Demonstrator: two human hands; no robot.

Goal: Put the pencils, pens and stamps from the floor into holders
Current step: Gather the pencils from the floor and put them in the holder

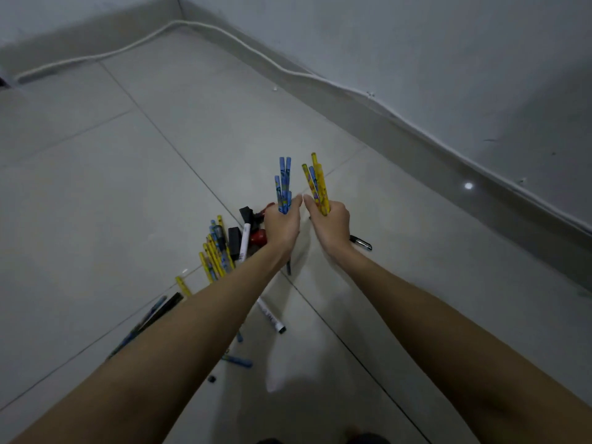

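Pencils: four blue pencils (283, 187) stand clenched in my left grip (282, 224), about four yellow pencils (318, 185) in my right grip (330, 224), both arms outstretched, thumbs nearly touching.

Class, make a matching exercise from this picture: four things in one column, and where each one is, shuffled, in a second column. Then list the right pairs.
Things:
1. blue pencils
2. yellow pencils
3. white marker
4. white cable

Places:
A. along the foot of the wall
B. gripped in the right hand
C. lying on the floor between the forearms
D. gripped in the left hand

Pairs: 1-D, 2-B, 3-C, 4-A
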